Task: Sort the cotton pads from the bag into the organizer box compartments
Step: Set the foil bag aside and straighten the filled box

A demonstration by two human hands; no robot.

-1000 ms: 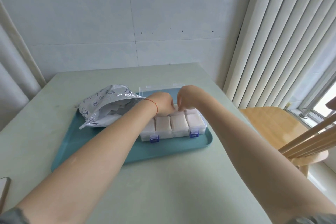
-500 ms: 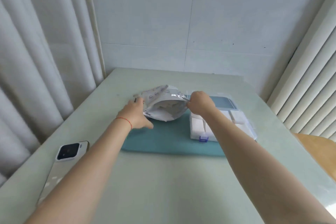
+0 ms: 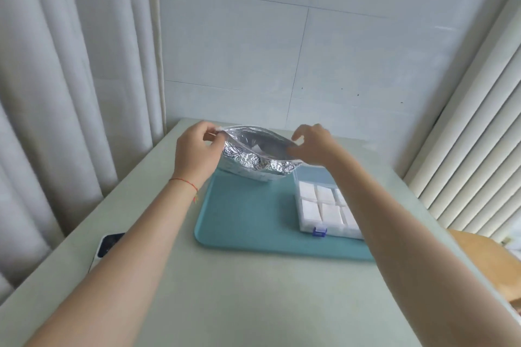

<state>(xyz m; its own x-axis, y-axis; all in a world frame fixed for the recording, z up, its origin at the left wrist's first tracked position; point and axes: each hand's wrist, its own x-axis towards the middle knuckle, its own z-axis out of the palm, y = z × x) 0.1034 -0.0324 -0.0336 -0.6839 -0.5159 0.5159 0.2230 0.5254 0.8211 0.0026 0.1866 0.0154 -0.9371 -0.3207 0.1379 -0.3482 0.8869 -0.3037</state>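
Head view, near to far. Both forearms run from the bottom corners up toward frame centre over the pale green table (image 3: 253,290). At lower left, a phone (image 3: 108,245) lies on the table, partly hidden by the left forearm. Mid-frame, a teal tray (image 3: 248,220) sits on the table; on its right part stands the organizer box (image 3: 324,211), clear with a blue latch on its near edge, its visible compartments filled with white cotton pads (image 3: 310,207). Right forearm covers the box's right side.

Beyond the tray's far edge, the bag (image 3: 253,158), foil-lined with printed outside, is held up between the two hands with its mouth open toward the camera. White pads show inside. Left hand (image 3: 197,152) pinches the bag's left rim between thumb and fingers; a red string sits on that wrist. Right hand (image 3: 313,144) pinches the right rim with thumb and forefinger, other fingers loosely curled above.

Versus 0.5 s ago: the bag then lay on the tray's left part with the hands at its sides; it is now lifted and its mouth spread wider. Box unchanged. The view has shifted, with the phone now nearer the frame's left edge.

Behind: white tiled wall, curtain at left, vertical blinds at right.
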